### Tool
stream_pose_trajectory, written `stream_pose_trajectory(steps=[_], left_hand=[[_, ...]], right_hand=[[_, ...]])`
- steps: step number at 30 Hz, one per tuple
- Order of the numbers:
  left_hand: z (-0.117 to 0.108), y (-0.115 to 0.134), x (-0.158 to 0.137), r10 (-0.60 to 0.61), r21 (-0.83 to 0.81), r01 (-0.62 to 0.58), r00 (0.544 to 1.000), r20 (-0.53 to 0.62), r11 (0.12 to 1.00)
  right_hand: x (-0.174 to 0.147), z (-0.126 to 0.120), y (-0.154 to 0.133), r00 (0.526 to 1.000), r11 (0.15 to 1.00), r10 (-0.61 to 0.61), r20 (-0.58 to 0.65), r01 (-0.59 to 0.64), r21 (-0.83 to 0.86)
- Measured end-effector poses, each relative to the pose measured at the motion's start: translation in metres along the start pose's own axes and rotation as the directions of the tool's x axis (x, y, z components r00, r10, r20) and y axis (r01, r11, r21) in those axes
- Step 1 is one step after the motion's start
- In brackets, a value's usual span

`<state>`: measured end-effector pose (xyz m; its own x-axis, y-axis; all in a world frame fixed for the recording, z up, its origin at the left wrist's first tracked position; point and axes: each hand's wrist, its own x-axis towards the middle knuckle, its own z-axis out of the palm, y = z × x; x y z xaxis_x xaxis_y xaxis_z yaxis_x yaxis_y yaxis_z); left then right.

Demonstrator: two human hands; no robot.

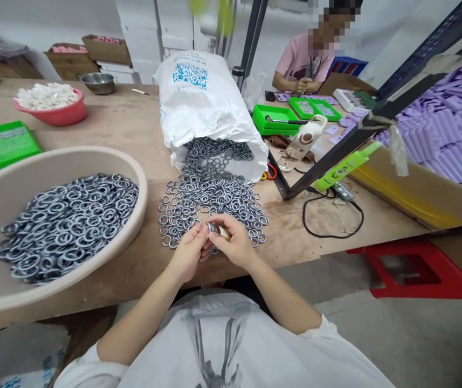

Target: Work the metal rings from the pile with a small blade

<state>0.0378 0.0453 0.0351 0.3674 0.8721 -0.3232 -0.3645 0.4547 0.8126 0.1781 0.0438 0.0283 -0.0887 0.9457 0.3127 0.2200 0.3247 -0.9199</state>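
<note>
My left hand (190,250) and my right hand (234,240) meet at the near edge of a spread of loose grey rings (210,196). Between the fingertips of both hands is a small grey ring (211,228), partly hidden by the thumbs and fingers. Both hands are closed in a pinch on it. The loose rings spill from the mouth of a white sack (202,105) lying on the table. To the left, a wide beige basin (144,202) holds a heap of similar grey rings (73,223).
A pink bowl (67,116) of white pieces and green trays (6,145) lie left. A dark metal post (319,164), black cable (331,236), and carton (408,186) with purple pieces stand right. Across the table sits a person (301,62). A red stool (416,269) stands below.
</note>
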Motion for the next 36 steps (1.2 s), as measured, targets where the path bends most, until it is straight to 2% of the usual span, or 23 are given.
stream_pose_trajectory(steps=[2,7,11,13,15,19,23,26,30,33,36], left_hand=[[0.001,0.0,-0.002,-0.015,0.002,0.015,0.999,0.033,1.0],[0.005,-0.001,-0.003,-0.063,-0.021,0.065,0.994,0.085,0.998],[0.008,0.0,-0.002,-0.062,-0.012,0.064,0.993,0.104,0.998],[0.008,0.001,-0.001,-0.051,-0.007,0.052,0.993,0.108,0.999],[0.005,0.002,0.0,-0.032,-0.022,0.035,0.994,0.1,0.999],[-0.001,0.004,0.002,-0.013,-0.067,0.019,0.996,0.088,0.998],[-0.003,0.003,0.001,-0.012,-0.102,0.021,0.997,0.082,0.995],[-0.003,0.002,0.0,-0.016,-0.108,0.025,0.997,0.081,0.994],[-0.005,0.0,0.001,-0.015,-0.078,0.023,0.995,0.096,0.997],[-0.005,-0.001,0.0,-0.016,-0.041,0.022,0.99,0.142,0.999],[-0.005,0.009,-0.016,-0.038,0.057,0.023,0.96,0.276,0.998]], right_hand=[[0.0,-0.001,-0.001,0.999,0.999,-0.038,0.02,0.037,0.01],[-0.002,0.006,-0.002,0.994,0.999,-0.052,-0.097,0.051,-0.013],[0.005,0.005,0.0,0.991,0.984,0.118,-0.061,-0.108,0.14],[0.008,0.0,0.001,0.982,0.974,0.173,-0.072,-0.16,0.158],[0.008,-0.007,0.001,0.983,0.985,0.152,-0.099,-0.142,0.098],[0.0,-0.015,-0.004,0.997,0.989,0.071,0.04,-0.065,-0.134],[-0.006,-0.013,-0.012,0.991,0.934,-0.006,0.132,0.053,-0.354],[-0.007,-0.011,-0.014,0.988,0.907,-0.029,0.155,0.091,-0.412],[-0.007,-0.011,-0.013,0.984,0.909,-0.038,0.172,0.106,-0.403],[-0.004,-0.011,-0.005,0.982,0.942,0.017,0.187,0.047,-0.332],[0.003,-0.012,0.011,0.99,0.965,0.113,0.08,-0.091,-0.244]])
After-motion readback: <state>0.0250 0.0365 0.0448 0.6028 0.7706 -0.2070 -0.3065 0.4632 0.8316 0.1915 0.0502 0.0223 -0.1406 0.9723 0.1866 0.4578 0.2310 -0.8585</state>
